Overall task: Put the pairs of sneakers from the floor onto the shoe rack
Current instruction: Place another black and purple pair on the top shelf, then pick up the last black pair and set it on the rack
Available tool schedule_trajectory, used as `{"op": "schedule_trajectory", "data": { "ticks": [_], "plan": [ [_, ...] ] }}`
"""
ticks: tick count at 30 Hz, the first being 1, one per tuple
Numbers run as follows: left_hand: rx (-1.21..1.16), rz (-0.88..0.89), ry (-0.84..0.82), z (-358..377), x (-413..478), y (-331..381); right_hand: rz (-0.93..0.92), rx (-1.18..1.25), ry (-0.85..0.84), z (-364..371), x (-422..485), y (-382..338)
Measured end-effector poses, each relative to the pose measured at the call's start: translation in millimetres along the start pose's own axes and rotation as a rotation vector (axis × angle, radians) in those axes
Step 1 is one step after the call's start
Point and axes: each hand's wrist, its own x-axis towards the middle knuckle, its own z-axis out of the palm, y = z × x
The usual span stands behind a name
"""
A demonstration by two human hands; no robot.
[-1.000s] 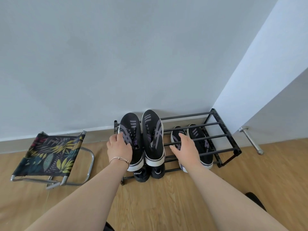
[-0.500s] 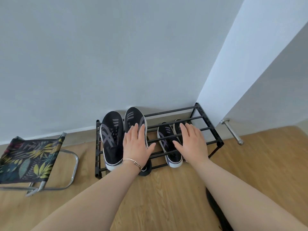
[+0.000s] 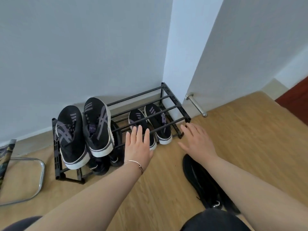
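Sneakers (image 3: pixel 202 182) left on the floor, a dark pair lying just under the right forearm, look light and soft in the upper with a stiffer sole, so the heel collar is probably the surest place to take hold. Both grips are wide and hold nothing: the left hand (image 3: pixel 137 147) hovers flat, fingers spread, over the front bar of the shoe rack (image 3: pixel 166 108), and the right hand (image 3: pixel 198 140) reaches palm-down near its right end. Two pairs already sit on the top tier and lower tier.
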Motion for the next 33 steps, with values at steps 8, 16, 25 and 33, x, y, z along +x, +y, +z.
{"op": "schedule_trajectory", "data": {
  "ticks": [8, 16, 25, 33],
  "plan": [
    [0.119, 0.088, -0.121, 46.1, 4.2, 76.6, 0.069, -0.042, -0.037, 43.7, -56.0, 66.7],
    [0.12, 0.144, -0.246, 100.0, 0.6, 123.3, 0.37, -0.071, -0.269, 110.8, -102.8, 138.8],
    [-0.301, -0.238, -0.665, 172.3, -13.0, 170.4, 0.78, 0.388, -0.418, 166.6, -157.7, 168.8],
    [-1.039, -0.611, -0.83, 198.2, -43.1, 199.9, 1.02, 0.72, -0.486, 179.5, -165.4, 171.5]
  ]
}}
